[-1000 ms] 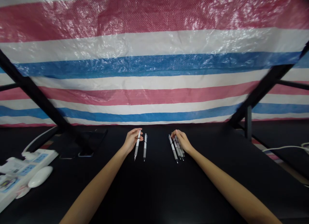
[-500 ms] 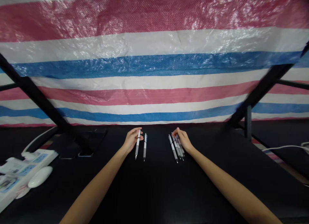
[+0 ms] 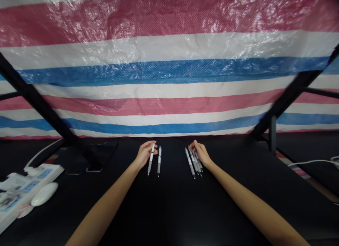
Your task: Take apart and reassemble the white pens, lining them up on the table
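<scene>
My left hand (image 3: 144, 155) pinches a white-and-grey click pen (image 3: 151, 160) near its upper end, the pen slanting with its tip towards me. A second pen of the same kind (image 3: 159, 162) lies just right of it on the black table (image 3: 169, 210), close to my fingertips. To the right, several matching pens (image 3: 190, 163) lie side by side, tips towards me. My right hand (image 3: 202, 154) is closed at their upper ends, thumb and fingers bent in around the rightmost ones. Its fingers partly hide those pens, so the exact hold is hard to see.
On the left lie a white power strip (image 3: 31, 184) with plugs in it and a white computer mouse (image 3: 44, 194). Dark flat devices (image 3: 94, 168) lie near the left black frame leg (image 3: 50, 115). A striped plastic sheet (image 3: 169, 105) hangs behind the table.
The pen in my left hand has tilted slightly, its tip shifting a little left and its top a little right. My right hand and the other pens look almost unchanged.
</scene>
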`<state>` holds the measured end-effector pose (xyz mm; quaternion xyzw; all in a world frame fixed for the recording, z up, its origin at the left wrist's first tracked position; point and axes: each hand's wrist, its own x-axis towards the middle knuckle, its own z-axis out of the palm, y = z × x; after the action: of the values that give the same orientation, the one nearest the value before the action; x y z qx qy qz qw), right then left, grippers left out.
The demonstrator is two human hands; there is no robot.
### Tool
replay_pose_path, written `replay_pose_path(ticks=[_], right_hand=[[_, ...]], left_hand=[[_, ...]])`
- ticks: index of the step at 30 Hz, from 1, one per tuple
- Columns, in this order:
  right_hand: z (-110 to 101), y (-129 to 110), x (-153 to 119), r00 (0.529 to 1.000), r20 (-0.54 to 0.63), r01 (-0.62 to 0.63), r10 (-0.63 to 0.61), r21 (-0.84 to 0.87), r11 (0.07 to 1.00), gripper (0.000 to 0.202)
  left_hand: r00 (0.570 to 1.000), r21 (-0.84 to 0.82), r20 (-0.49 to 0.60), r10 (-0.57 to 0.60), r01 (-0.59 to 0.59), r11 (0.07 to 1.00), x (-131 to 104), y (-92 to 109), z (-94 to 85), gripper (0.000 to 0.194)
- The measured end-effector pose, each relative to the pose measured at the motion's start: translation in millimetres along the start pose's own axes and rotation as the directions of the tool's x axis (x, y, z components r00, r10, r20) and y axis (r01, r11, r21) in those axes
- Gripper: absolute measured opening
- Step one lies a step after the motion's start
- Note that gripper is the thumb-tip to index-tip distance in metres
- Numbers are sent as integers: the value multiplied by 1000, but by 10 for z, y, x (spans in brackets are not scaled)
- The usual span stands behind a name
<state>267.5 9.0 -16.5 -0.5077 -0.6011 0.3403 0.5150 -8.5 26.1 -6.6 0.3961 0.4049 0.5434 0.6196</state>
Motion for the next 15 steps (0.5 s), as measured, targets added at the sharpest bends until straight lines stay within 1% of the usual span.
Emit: replay_pose_path(ticks=[6, 15], right_hand=[[-8, -11, -3, 1000, 8, -14, 14, -14, 1000, 63], [-11, -10, 0, 1000, 6, -20, 20, -9, 1000, 64]], left_hand=[[1000, -60, -18, -6, 5, 998, 0, 18, 14, 23], [1000, -75, -19, -7, 5, 997, 22, 4, -2, 21]])
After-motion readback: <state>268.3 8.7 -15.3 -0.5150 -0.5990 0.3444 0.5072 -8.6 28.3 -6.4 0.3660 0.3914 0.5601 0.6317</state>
